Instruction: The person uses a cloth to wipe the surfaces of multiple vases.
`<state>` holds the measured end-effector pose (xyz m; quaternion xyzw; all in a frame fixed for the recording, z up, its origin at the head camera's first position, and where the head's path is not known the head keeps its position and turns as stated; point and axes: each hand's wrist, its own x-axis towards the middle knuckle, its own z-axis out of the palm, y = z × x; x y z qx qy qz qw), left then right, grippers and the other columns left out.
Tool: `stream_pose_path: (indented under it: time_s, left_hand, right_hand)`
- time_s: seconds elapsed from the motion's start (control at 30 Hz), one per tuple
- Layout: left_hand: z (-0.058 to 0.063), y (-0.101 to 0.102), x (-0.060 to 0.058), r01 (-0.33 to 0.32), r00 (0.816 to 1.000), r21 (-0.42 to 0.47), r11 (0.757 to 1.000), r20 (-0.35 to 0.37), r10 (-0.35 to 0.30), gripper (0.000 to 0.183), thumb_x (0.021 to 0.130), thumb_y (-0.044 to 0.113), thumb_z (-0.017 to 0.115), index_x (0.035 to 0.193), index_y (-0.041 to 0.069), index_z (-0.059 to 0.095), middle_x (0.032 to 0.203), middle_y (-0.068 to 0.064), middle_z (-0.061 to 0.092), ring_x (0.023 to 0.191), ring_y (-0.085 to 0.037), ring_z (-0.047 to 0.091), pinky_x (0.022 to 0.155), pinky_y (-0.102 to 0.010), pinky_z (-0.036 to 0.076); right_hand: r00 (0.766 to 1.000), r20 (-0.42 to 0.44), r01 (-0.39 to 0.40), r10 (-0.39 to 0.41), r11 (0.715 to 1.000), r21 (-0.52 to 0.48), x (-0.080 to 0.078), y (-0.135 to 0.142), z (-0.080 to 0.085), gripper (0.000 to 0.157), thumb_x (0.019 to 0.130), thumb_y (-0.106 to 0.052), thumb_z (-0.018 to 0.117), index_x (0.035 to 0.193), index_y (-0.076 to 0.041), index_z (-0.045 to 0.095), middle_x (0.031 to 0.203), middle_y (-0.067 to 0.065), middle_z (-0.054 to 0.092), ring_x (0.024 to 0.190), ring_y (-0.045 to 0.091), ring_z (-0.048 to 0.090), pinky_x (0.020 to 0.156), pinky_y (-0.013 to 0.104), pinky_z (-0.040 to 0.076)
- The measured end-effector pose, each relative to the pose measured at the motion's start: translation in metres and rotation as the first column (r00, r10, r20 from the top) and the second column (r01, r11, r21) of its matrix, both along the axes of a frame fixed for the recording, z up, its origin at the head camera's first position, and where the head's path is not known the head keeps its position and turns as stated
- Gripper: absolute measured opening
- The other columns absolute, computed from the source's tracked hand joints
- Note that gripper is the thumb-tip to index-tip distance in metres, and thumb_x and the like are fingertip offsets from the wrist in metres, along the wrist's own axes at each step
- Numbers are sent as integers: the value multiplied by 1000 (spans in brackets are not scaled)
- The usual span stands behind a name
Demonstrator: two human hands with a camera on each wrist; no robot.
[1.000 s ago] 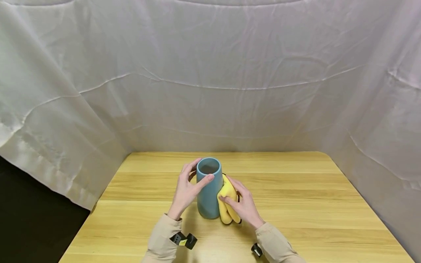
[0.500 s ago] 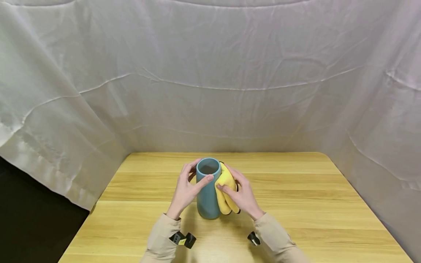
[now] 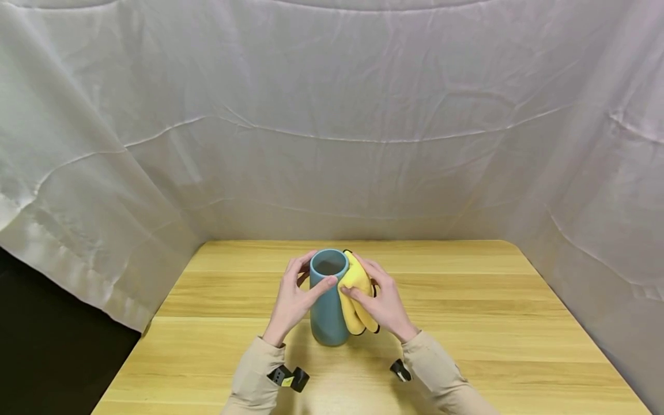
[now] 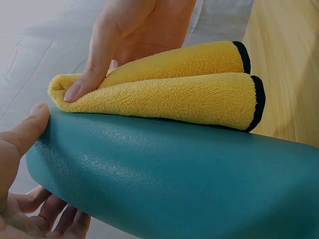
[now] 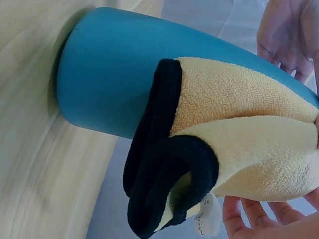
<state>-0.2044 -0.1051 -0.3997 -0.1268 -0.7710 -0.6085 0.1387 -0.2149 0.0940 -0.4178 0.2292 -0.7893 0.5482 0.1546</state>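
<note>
At the lower centre of the head view, my vase is plain blue-teal and my cloth yellow with black edging. My sleeves are beige. Streaked yellow-brown wood grain patterns the table; pale grey fabric fills the upper frame.

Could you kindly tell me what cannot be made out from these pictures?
Blue vase side under the yellow cloth: all views, cloth covers it.
Full wording on the white tag: right wrist view, too small.
Some fingertips of the left hand: head view, behind the vase.
Vase base: left wrist view, past right edge.
</note>
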Motion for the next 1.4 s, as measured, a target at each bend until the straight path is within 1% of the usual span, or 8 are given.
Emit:
stream_pose_path:
  time_s: [0.13,0.27,0.37,0.47,0.57,0.77,1.27,1.4]
  left_hand:
    - [0,0,0,1,1000,-3,1000,0,-1,61,85,18,82,140,11,56,125,-14,57,120,-30,57,110,-54,47]
    - [0,0,0,-2,1000,-4,1000,6,2,62,85,19,82,140,12,56,125,-13,57,120,-29,57,109,-54,47]
    - [-1,0,0,-5,1000,-4,1000,9,5,62,85,20,82,140,12,56,125,-13,57,120,-29,57,110,-54,46]
    - [-1,0,-1,-7,1000,0,1000,8,7,62,85,19,82,140,12,56,125,-13,57,120,-29,57,110,-54,46]
    - [-1,0,0,-9,1000,1,1000,9,9,62,84,18,82,140,13,56,125,-13,57,120,-29,57,110,-54,46]
    - [-2,0,0,-8,1000,2,1000,13,8,62,85,18,82,141,13,56,126,-13,57,120,-29,56,110,-55,46]
    - [-3,0,-1,-11,1000,1,1000,13,11,62,85,19,82,141,14,56,125,-12,57,119,-28,56,110,-55,46]
    - [-2,0,-1,-10,1000,2,1000,14,10,62,85,18,82,141,14,56,125,-12,57,119,-28,56,110,-55,46]
  right_hand:
    - [1000,0,-3,3,1000,-4,-1,1,-2,64,86,-16,80,145,-18,56,136,10,62,105,14,59,81,26,50]
    - [1000,10,1,-1,1000,-6,0,2,-9,62,86,-17,80,144,-18,57,136,10,63,106,14,59,82,27,51]
    - [1000,21,6,-6,1000,-1,0,4,-19,62,86,-18,80,143,-17,57,136,10,63,107,14,60,83,26,52]
    - [1000,21,7,-7,1000,16,0,5,-31,63,86,-18,80,144,-16,57,134,10,64,108,16,62,85,26,53]
    - [999,40,3,-4,999,39,2,7,-42,64,85,-20,81,144,-16,57,134,11,65,109,18,63,86,25,54]
    - [995,96,-4,-2,998,70,5,11,-57,66,83,-19,82,143,-15,57,130,10,66,102,13,61,79,24,52]
    - [993,120,-6,-2,998,66,3,14,-67,66,84,-20,82,144,-18,57,129,7,66,100,10,60,79,23,50]
    - [992,122,-1,-7,998,65,3,13,-66,65,84,-20,82,144,-18,57,130,7,66,100,10,59,78,23,50]
